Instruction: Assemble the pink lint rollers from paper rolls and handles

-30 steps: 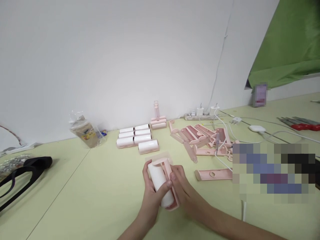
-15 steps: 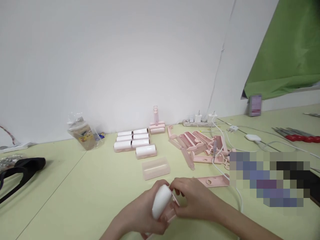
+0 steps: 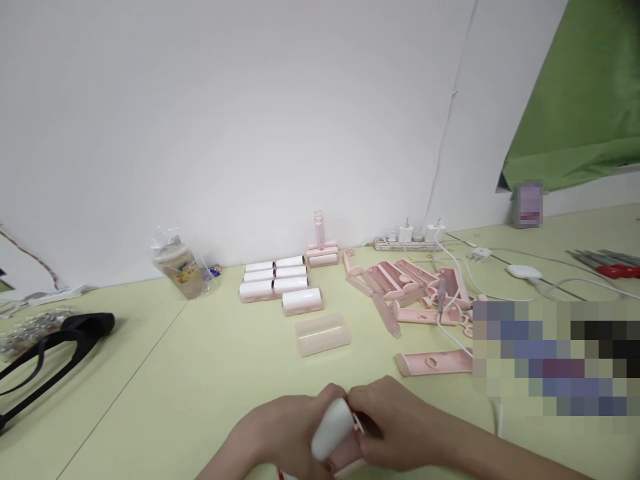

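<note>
My left hand (image 3: 287, 427) is closed around a white lint roller roll (image 3: 332, 430), which tilts up to the right at the bottom of the view. Under the roll, a pink plastic case (image 3: 349, 455) shows in part between my hands. My right hand (image 3: 400, 420) pinches the upper right end of this piece, with thumb and fingers pressed at the case's end; the exact contact is hidden. Just beyond my hands lies a clear pinkish cover (image 3: 323, 335). An open pink case half (image 3: 434, 363) rests to the right, near my right wrist.
Several white rolls in pink cases (image 3: 275, 280) stand in rows near the wall. Loose pink parts (image 3: 405, 283) are piled at centre right. A power strip (image 3: 407, 245), white cables, a bagged cup (image 3: 183, 270), a black strap (image 3: 83, 333) and red-handled tools (image 3: 617, 270) lie around.
The camera view has turned slightly left. My hands sit lower with the roll, and my right fingers have closed in tighter on its end.
</note>
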Available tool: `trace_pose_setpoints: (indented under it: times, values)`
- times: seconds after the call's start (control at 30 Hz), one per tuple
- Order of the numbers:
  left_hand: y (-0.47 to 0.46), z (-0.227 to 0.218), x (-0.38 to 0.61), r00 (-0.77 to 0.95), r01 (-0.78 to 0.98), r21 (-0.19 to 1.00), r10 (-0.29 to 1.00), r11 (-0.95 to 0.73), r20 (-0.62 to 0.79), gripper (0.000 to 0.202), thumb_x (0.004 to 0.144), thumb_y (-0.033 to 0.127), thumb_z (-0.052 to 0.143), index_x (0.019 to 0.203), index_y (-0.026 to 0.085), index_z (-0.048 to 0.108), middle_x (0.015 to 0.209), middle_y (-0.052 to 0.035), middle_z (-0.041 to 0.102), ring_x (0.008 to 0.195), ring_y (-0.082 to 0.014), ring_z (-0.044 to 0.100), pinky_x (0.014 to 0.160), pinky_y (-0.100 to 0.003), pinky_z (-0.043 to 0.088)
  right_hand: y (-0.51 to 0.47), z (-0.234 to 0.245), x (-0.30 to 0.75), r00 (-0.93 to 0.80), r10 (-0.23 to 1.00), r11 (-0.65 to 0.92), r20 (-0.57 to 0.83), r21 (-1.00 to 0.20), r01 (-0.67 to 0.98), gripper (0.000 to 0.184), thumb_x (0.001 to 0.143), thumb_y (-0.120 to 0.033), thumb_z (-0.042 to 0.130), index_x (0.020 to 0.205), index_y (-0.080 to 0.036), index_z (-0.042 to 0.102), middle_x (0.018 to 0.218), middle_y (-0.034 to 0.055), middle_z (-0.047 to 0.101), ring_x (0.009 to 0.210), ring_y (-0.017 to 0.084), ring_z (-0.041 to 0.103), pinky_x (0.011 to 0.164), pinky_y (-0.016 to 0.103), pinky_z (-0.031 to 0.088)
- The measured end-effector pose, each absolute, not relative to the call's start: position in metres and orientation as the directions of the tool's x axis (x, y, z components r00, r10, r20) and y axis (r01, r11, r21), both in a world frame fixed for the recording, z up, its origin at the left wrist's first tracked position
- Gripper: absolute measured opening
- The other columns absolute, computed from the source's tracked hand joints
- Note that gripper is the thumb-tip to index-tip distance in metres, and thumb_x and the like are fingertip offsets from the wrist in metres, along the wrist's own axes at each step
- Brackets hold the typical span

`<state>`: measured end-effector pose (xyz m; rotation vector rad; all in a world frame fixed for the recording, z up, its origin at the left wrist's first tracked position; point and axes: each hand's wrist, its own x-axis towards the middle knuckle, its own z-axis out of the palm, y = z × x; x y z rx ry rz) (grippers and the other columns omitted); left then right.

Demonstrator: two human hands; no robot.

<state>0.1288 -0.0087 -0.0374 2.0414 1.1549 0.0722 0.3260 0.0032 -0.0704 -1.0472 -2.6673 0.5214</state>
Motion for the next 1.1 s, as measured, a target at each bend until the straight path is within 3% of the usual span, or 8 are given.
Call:
trace_pose_setpoints:
  times: [0.13,0.27,0.37,0.6,0.87,1.0,1.1]
  values:
    - [-0.01,-0.027,0.135,0.566,0.784,0.539,0.711,-0.308,-0.417,0.057,0.06,0.035,0.062,0.111,0.031,0.04,0.085,0.0011,0.063,0.063,-0.019,0.059,0.042,-0.02,0.032,0.009,-0.074,0.328,-0.772,0.63,0.717,0.086,-0.446,0.536,0.008,0.055,-0.019,0.047,0.061,-0.018,0.043,0.052,-0.0058,0.05,0.044,0.006,0.034,0.044,0.018,0.021]
    - [-0.014,-0.02,0.136,0.553,0.791,0.544,0.706,-0.279,-0.443,0.037,0.065,0.034,0.055,0.101,0.03,0.044,0.087,0.0026,0.063,0.065,-0.0166,0.057,0.048,-0.021,0.035,0.009,-0.074,0.328,-0.765,0.637,0.719,0.096,-0.431,0.545,0.011,0.052,-0.021,0.047,0.06,-0.018,0.04,0.053,-0.0059,0.049,0.044,0.007,0.031,0.044,0.018,0.02]
    - [-0.014,-0.021,0.135,0.578,0.766,0.58,0.693,-0.278,-0.431,0.034,0.065,0.032,0.054,0.098,0.03,0.046,0.086,0.0038,0.063,0.066,-0.0164,0.057,0.051,-0.022,0.036,0.005,-0.073,0.326,-0.753,0.649,0.711,0.108,-0.437,0.55,0.014,0.051,-0.021,0.047,0.064,-0.019,0.041,0.058,-0.0053,0.052,0.046,0.008,0.034,0.044,0.019,0.019]
    - [-0.014,-0.032,0.134,0.637,0.705,0.651,0.654,-0.28,-0.408,0.05,0.06,0.025,0.062,0.106,0.029,0.044,0.085,0.0041,0.062,0.066,-0.0157,0.056,0.048,-0.02,0.034,0.005,-0.071,0.33,-0.813,0.581,0.721,0.03,-0.482,0.498,0.013,0.055,-0.017,0.043,0.067,-0.019,0.04,0.062,-0.0032,0.052,0.05,0.009,0.036,0.047,0.02,0.022]
    - [-0.014,-0.031,0.133,0.654,0.712,0.618,0.633,-0.332,-0.414,0.053,0.059,0.031,0.064,0.108,0.031,0.043,0.09,0.0036,0.062,0.069,-0.0184,0.059,0.048,-0.021,0.035,0.008,-0.085,0.332,-0.817,0.567,0.663,0.108,-0.649,0.374,0.013,0.053,-0.012,0.045,0.062,-0.017,0.038,0.057,-0.0051,0.042,0.051,0.006,0.032,0.049,0.018,0.024]
    - [-0.012,-0.028,0.133,0.66,0.705,0.636,0.619,-0.315,-0.426,0.055,0.058,0.028,0.063,0.109,0.03,0.043,0.089,0.0029,0.063,0.07,-0.0186,0.06,0.049,-0.021,0.036,0.009,-0.084,0.333,-0.835,0.549,0.583,0.041,-0.734,0.347,0.012,0.06,-0.019,0.053,0.062,-0.017,0.04,0.056,-0.0067,0.037,0.05,0.005,0.032,0.046,0.016,0.025]
    - [-0.009,-0.027,0.133,0.652,0.711,0.642,0.609,-0.286,-0.451,0.06,0.055,0.025,0.064,0.11,0.03,0.042,0.084,0.0038,0.063,0.067,-0.0179,0.059,0.047,-0.02,0.036,0.009,-0.08,0.336,-0.82,0.573,0.549,-0.025,-0.73,0.406,0.018,0.062,-0.024,0.057,0.06,-0.017,0.041,0.053,-0.0077,0.036,0.047,0.004,0.031,0.043,0.015,0.023]
